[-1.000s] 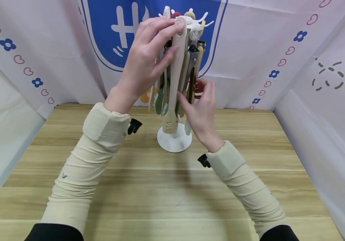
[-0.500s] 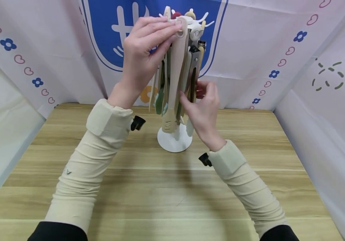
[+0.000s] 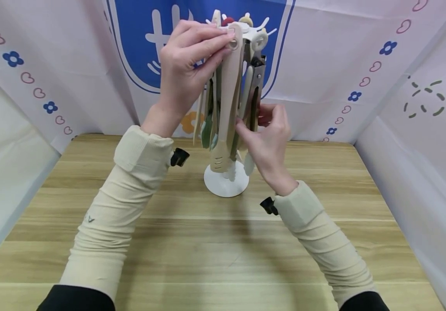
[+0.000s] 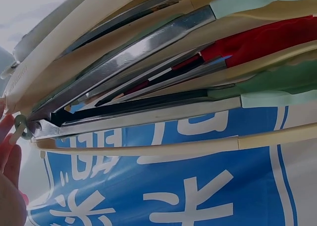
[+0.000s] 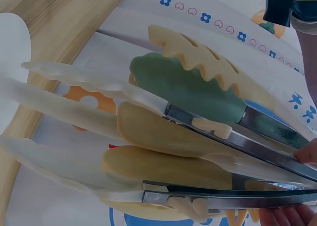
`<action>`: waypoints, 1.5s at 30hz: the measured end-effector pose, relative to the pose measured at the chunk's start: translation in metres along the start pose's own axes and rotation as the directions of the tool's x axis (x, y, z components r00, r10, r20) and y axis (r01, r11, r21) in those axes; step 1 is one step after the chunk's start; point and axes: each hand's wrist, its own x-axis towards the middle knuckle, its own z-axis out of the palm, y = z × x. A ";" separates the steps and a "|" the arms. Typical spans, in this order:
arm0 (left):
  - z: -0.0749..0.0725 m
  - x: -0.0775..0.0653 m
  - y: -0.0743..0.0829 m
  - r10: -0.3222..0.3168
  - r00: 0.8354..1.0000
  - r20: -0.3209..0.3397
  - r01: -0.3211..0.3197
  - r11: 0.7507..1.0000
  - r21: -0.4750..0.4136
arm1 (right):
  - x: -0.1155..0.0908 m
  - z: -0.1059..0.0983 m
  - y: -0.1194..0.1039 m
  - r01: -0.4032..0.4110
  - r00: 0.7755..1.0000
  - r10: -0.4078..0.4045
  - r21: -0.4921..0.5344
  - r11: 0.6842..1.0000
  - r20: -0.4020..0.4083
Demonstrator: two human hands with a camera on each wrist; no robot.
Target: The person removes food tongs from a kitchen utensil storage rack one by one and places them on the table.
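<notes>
A white stand (image 3: 226, 183) holds a ring of hanging kitchen utensils. My left hand (image 3: 189, 60) pinches the upper end of long cream slotted tongs (image 3: 228, 99) at the front, thumb below the fingertips. Lower on the right side, my right hand (image 3: 267, 138) grips metal tongs (image 3: 257, 77) with whitish tips; their pull ring (image 3: 259, 41) shows near the stand's top. In the right wrist view the fingers (image 5: 287, 216) touch one arm of these tongs, the thumb the other. The left wrist view shows green-tipped metal tongs (image 4: 148, 117) and a red-tipped utensil (image 4: 262, 42).
White hooks (image 3: 265, 22) stick out around the stand's top. The stand is on a wood-grain table (image 3: 192, 250). Behind it hangs a printed cloth (image 3: 316, 65) with a blue emblem, and white cloth walls rise at both sides.
My right hand has shifted slightly right, and the metal tongs have moved right with it, away from the cream tongs. My left hand has moved slightly and its fingers have straightened at the cream tongs' top.
</notes>
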 end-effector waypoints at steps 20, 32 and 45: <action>-0.002 -0.001 -0.001 0.002 1.000 0.002 -0.003 1.000 0.011 | 0.001 -0.029 0.005 -0.053 0.998 0.054 0.015 0.998 -0.022; 0.000 -0.001 -0.002 0.002 1.000 -0.001 -0.002 1.000 0.003 | -0.001 -0.042 0.029 -0.124 0.992 0.123 -0.039 0.992 -0.039; 0.000 -0.002 -0.002 -0.026 1.000 0.005 0.026 1.000 0.010 | -0.006 -0.059 0.058 -0.177 0.983 0.185 -0.212 0.961 0.017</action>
